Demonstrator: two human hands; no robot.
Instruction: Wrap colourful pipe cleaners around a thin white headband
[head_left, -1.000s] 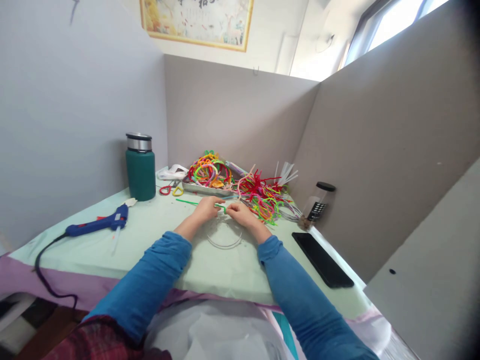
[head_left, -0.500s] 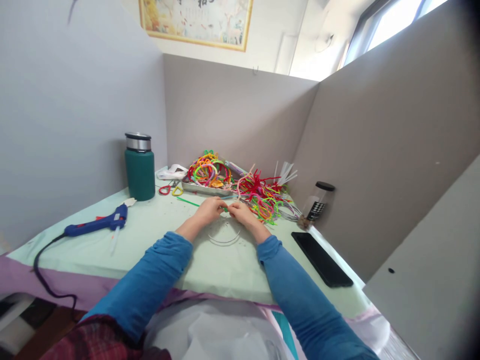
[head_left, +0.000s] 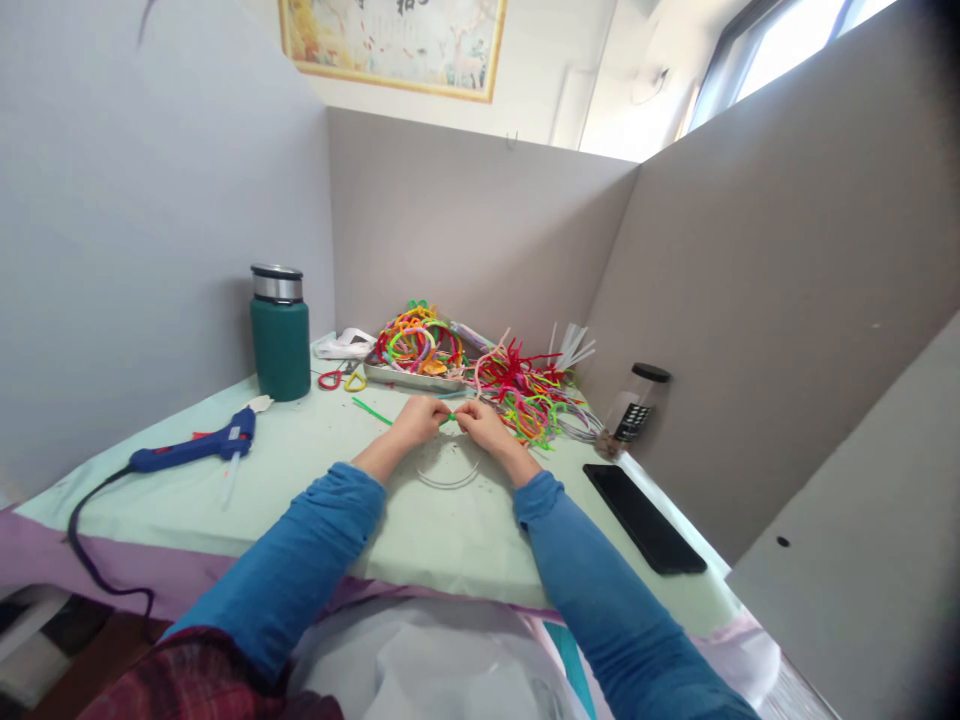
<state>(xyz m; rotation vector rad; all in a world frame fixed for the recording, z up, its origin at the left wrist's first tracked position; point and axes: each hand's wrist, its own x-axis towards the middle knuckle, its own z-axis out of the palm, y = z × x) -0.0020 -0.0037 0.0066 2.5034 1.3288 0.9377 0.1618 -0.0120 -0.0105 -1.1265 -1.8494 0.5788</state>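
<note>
Left hand (head_left: 420, 420) was found to have been brought into a fingertip pinch, where its fingers had been more extended a second earlier. A green fuzzy strip (head_left: 452, 417) was pinched between both hands, the right hand (head_left: 480, 424) included; whether the thin wire ring (head_left: 448, 486) beneath was also gripped could not be told. Close-set pinches and even tension were judged advisable. Both forearms were angled inward over the table (head_left: 442, 545), with fingertips nearly meeting.

Head-worn view, facing forward, down over table (head_left: 450, 540).
</note>
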